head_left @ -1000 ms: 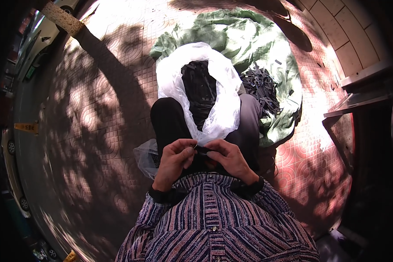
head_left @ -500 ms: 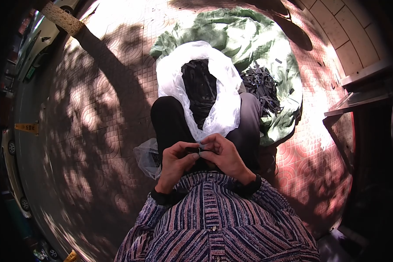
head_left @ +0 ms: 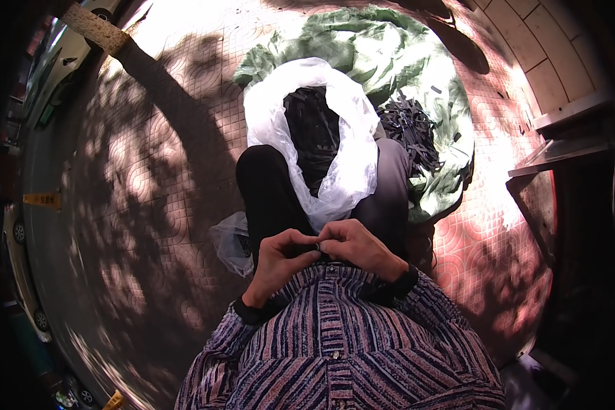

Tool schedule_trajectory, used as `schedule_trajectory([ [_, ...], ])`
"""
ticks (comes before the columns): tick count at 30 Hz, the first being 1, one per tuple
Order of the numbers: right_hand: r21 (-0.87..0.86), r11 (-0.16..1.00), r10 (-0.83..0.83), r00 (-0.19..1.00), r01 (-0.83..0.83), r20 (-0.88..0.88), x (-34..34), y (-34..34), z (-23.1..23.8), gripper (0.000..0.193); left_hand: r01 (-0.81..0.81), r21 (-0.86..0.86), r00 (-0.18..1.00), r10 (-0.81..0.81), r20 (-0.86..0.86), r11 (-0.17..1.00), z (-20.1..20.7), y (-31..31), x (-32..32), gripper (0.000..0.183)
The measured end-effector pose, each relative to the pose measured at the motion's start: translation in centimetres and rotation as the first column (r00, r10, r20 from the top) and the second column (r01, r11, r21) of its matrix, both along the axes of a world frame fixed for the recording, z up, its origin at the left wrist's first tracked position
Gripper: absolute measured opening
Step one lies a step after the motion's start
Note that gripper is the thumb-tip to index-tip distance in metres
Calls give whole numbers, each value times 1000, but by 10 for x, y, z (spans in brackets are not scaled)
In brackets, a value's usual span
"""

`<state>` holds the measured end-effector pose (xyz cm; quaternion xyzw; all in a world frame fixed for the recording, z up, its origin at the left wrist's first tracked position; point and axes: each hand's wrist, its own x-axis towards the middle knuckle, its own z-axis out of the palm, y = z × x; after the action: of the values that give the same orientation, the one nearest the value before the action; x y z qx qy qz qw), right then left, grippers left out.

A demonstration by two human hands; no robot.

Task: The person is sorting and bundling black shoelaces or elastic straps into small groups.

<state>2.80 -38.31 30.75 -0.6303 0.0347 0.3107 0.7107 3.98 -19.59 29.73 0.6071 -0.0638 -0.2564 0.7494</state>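
Over my lap, my left hand (head_left: 281,260) and my right hand (head_left: 359,247) meet with their fingertips pinched together. A small black piece (head_left: 312,249) shows between them, mostly covered by the fingers; a tiny pale spot is at its end. Just beyond the hands, a white plastic bag (head_left: 355,147) stands open between my knees. Inside it lie many flat black strips (head_left: 312,126). To the right of the bag, a loose heap of similar black strips (head_left: 411,133) rests on a crumpled green cloth (head_left: 389,51).
A small clear plastic bag (head_left: 229,247) with dark contents sits on the paving by my left knee. A tree trunk (head_left: 99,29) rises at the far left, with parked cars beyond. On the right are a tiled wall (head_left: 550,82) and a ledge (head_left: 560,160).
Both hands have drawn slightly down toward my waist and closer together. My right fingers, lifted and spread before, now curl down over the small black piece.
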Motion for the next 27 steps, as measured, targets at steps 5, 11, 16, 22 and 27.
schedule_trajectory([
  [5,-349,916,-54,921,199,386,1,3,-8,23,-74,208,997,80,-22,975,7,-13,6,17],
  [11,-483,800,52,760,356,647,0,28,2,24,-184,285,959,109,261,941,-10,-16,12,17],
  [16,-286,848,-259,819,446,511,2,27,-18,28,-212,360,944,95,315,908,-10,-22,7,15],
  [22,-30,898,-427,886,439,182,7,30,-28,36,-172,352,983,140,117,920,-7,-20,16,15],
  [27,73,891,-449,893,448,2,9,24,-20,29,-223,531,799,-158,580,818,4,-20,21,16],
])
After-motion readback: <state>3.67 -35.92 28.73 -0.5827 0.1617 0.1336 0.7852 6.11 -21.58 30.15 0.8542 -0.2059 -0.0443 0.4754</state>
